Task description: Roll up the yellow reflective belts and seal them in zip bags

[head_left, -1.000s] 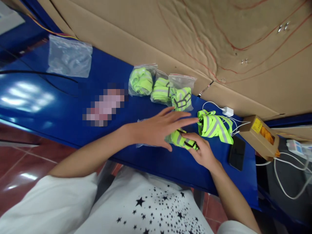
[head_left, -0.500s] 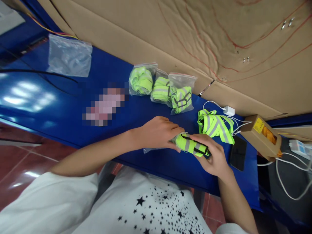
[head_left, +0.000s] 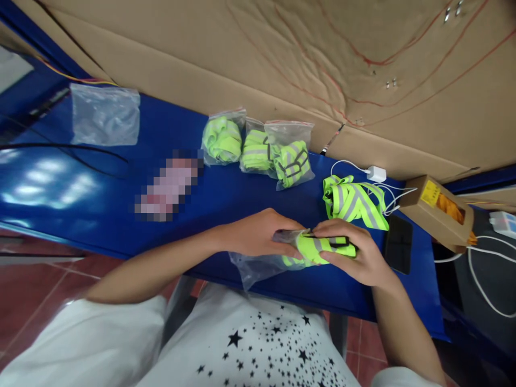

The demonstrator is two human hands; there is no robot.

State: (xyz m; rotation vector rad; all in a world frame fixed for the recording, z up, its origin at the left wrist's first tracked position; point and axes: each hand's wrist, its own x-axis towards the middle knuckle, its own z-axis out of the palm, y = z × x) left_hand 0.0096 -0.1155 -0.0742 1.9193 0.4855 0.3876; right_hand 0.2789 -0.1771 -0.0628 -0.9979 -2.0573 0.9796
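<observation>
My right hand (head_left: 363, 252) is wrapped round the right end of a folded neon-yellow reflective strap vest (head_left: 324, 245) with grey bands and black trim. My left hand (head_left: 260, 234) is closed at the left end of this bundle, gripping a clear plastic zip bag (head_left: 256, 271). Part of the bag spreads below my left hand over the table's front, with more yellow showing through it. The bag's edge lies around the left end of the vest; how far the vest is inside is hidden by my fingers. Behind my right hand lies a loose reflective vest (head_left: 355, 201).
Three bagged yellow vests (head_left: 221, 140) stand in a row along the cardboard wall (head_left: 169, 70). A flat plastic bag (head_left: 105, 115) lies at the left of the blue table (head_left: 226, 193). At the right are a black phone (head_left: 398, 244), a white charger (head_left: 376, 173) and a cardboard box (head_left: 437, 215).
Both hands and the folded vest have shifted slightly right and down. More of the plastic bag now shows below my left hand. The camera view has turned a little.
</observation>
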